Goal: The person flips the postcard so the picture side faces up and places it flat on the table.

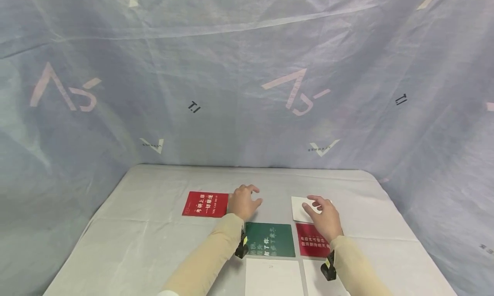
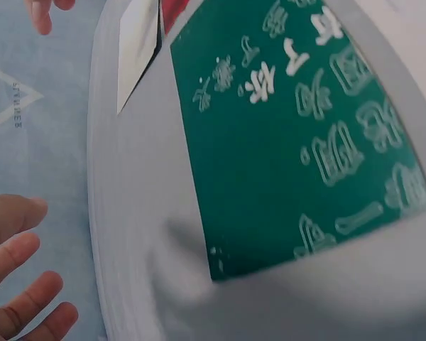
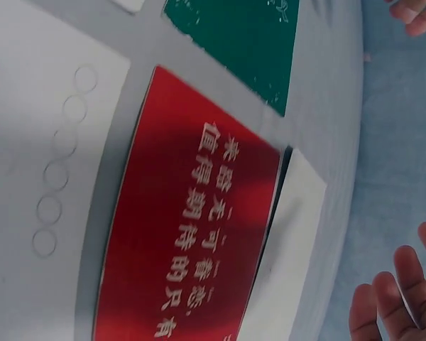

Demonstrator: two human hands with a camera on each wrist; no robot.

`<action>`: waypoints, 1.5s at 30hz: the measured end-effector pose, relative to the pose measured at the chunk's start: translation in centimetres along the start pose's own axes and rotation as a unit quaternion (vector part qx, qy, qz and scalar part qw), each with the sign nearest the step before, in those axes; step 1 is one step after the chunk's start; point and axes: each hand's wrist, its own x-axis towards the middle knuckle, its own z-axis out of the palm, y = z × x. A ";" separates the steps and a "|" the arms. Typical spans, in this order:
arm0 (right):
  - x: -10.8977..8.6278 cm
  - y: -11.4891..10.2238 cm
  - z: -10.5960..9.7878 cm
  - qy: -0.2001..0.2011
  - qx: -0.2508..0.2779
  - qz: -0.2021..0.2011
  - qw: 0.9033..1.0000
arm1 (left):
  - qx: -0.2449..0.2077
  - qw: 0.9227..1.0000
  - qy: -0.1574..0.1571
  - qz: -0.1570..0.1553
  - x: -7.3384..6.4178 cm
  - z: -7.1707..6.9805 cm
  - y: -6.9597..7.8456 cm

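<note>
My left hand [image 1: 244,202] hovers with loosely bent fingers, holding nothing, between a red notebook [image 1: 205,204] with white lettering and a green notebook [image 1: 270,240]. The green one fills much of the left wrist view, with that hand's fingers [image 2: 28,302] off to its side. Over at the right, my right hand [image 1: 327,221] is held above a white notebook [image 1: 299,210] and partly covers it; its fingers are spread and grip nothing. Just nearer lies a second red notebook [image 3: 192,220], partly hidden by the right hand and wrist in the head view.
Two more white notebooks lie at the front, one [image 1: 274,278] below the green notebook and another [image 1: 314,279] beside it, partly behind the right forearm. All lie flat on a white-covered table [image 1: 127,244]. Grey-blue printed cloth [image 1: 231,73] hangs behind and at the sides.
</note>
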 end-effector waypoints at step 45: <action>0.7 -7.9 12.0 -0.078 0.012 -0.080 0.994 | 0.100 0.986 0.035 -0.130 -2.5 -6.6 -11.1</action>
